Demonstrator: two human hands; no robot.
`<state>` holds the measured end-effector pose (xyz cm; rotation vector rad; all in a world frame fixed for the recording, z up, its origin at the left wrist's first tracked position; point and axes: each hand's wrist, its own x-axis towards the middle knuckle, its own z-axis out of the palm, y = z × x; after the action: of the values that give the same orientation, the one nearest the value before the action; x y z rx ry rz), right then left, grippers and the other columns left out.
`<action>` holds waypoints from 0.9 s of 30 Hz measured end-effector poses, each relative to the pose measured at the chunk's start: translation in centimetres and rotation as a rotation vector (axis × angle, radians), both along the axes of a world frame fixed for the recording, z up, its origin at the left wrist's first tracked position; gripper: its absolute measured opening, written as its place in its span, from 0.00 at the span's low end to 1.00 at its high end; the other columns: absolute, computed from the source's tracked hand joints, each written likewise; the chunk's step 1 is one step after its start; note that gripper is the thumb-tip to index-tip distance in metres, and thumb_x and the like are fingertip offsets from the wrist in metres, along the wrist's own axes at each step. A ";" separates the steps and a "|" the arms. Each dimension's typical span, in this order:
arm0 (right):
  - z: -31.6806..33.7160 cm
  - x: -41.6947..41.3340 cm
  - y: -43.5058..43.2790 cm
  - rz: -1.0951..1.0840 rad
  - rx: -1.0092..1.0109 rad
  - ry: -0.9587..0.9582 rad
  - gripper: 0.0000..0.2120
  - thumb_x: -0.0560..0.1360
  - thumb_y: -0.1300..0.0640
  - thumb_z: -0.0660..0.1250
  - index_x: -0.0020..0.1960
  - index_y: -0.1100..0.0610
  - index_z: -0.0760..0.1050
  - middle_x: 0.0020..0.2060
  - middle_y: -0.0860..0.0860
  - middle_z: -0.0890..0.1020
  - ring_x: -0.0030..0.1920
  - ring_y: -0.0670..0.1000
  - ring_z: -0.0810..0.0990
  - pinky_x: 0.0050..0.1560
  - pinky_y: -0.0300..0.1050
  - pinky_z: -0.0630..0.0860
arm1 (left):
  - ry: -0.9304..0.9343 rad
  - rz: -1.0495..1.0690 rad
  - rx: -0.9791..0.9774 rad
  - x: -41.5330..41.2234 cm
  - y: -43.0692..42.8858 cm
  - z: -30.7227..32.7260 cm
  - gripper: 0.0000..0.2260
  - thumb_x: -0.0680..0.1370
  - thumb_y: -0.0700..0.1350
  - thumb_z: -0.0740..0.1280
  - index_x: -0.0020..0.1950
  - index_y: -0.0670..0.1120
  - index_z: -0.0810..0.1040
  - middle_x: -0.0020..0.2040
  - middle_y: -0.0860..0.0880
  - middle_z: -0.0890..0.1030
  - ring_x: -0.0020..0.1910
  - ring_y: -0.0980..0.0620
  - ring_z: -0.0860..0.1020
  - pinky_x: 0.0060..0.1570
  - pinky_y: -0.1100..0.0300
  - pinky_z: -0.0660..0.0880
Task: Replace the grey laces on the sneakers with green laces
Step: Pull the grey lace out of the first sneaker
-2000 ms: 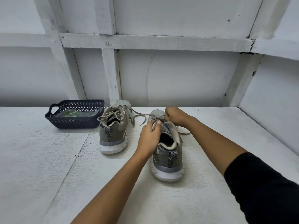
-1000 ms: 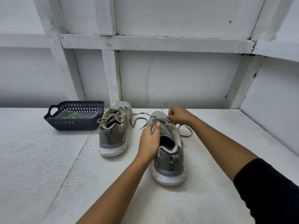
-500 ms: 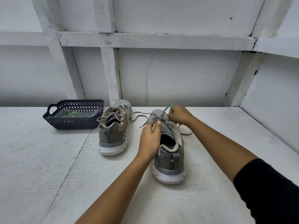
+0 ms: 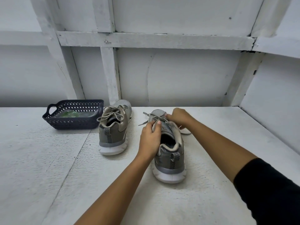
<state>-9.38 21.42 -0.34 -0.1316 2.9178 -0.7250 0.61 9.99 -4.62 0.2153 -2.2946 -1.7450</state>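
Unlacing under way on one sneaker

The worked sneaker (image 4: 169, 153) stands heel-toward-viewer at centre of the white table (image 4: 40, 159). Its grey lace (image 4: 156, 118) is untied, with loose ends trailing at eleven and three o'clock. The left hand (image 4: 150, 138) grips the tongue area, fingers curled round it. The right hand (image 4: 178, 117), at one o'clock near the toe, seems to pinch the lace at the lower eyelets. The next move likely calls for pulling the lace free, row by row. A second sneaker (image 4: 113, 132) sits at nine o'clock, its lace tied. The dark basket (image 4: 73, 124) at ten o'clock holds something green (image 4: 69, 113), probably the new laces.
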 end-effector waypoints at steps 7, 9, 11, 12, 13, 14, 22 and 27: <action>1.2 -1.3 -0.3 -0.071 -0.273 0.001 0.17 0.80 0.62 0.59 0.32 0.62 0.68 0.29 0.58 0.73 0.27 0.53 0.74 0.25 0.43 0.72 | -0.009 0.000 0.002 -0.2 -0.2 -0.3 0.20 0.80 0.55 0.58 0.65 0.44 0.73 0.62 0.45 0.76 0.64 0.48 0.72 0.65 0.52 0.66; 3.1 -1.9 0.3 -0.243 -0.630 0.086 0.11 0.79 0.65 0.57 0.38 0.61 0.70 0.31 0.58 0.74 0.28 0.51 0.76 0.23 0.42 0.75 | -0.005 -0.008 0.005 -0.1 -0.1 -0.4 0.20 0.80 0.55 0.58 0.65 0.44 0.73 0.63 0.46 0.76 0.63 0.49 0.72 0.65 0.52 0.67; 4.7 -2.7 0.9 -0.332 -0.830 0.317 0.09 0.81 0.60 0.55 0.44 0.59 0.68 0.34 0.56 0.75 0.29 0.51 0.78 0.29 0.45 0.78 | -0.007 -0.007 0.007 -0.2 -0.2 -0.3 0.20 0.80 0.55 0.57 0.66 0.44 0.73 0.63 0.46 0.76 0.63 0.48 0.72 0.65 0.51 0.67; 4.9 -3.1 1.1 -0.329 -0.840 0.428 0.09 0.82 0.57 0.54 0.43 0.58 0.66 0.36 0.55 0.76 0.32 0.52 0.79 0.34 0.49 0.79 | -0.009 -0.005 0.007 -0.3 -0.2 -0.3 0.20 0.80 0.55 0.57 0.66 0.44 0.73 0.63 0.46 0.76 0.63 0.48 0.72 0.65 0.51 0.67; 4.8 -3.1 1.1 -0.314 -0.791 0.492 0.11 0.81 0.54 0.54 0.43 0.57 0.66 0.37 0.55 0.76 0.35 0.55 0.80 0.39 0.53 0.79 | -0.013 -0.004 0.007 -0.3 -0.2 -0.3 0.20 0.80 0.55 0.57 0.66 0.44 0.72 0.63 0.45 0.76 0.63 0.48 0.72 0.65 0.51 0.67; 4.4 -3.1 1.1 -0.293 -0.688 0.516 0.12 0.81 0.51 0.54 0.43 0.58 0.66 0.38 0.56 0.77 0.39 0.59 0.81 0.44 0.56 0.79 | -0.016 -0.004 0.006 -0.3 -0.3 -0.4 0.20 0.80 0.55 0.57 0.66 0.44 0.72 0.63 0.45 0.76 0.63 0.48 0.72 0.65 0.50 0.67; -0.7 -0.6 0.3 0.009 -0.004 0.061 0.17 0.75 0.52 0.67 0.42 0.68 0.77 0.37 0.62 0.80 0.42 0.59 0.80 0.39 0.48 0.76 | 0.008 -0.005 0.014 -0.4 -0.1 -0.5 0.18 0.80 0.54 0.58 0.63 0.45 0.74 0.60 0.46 0.77 0.61 0.48 0.74 0.62 0.52 0.69; 0.2 -1.5 -0.2 -0.083 -0.153 0.118 0.13 0.78 0.59 0.63 0.38 0.65 0.76 0.34 0.62 0.80 0.30 0.56 0.78 0.32 0.44 0.75 | 0.007 -0.006 0.001 -0.5 -0.1 -0.4 0.18 0.80 0.54 0.58 0.64 0.45 0.74 0.60 0.46 0.77 0.61 0.49 0.73 0.63 0.53 0.68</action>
<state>-10.84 21.18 -0.15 -0.0704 2.9914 -0.9865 0.12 9.84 -5.05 0.2028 -2.2916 -1.7476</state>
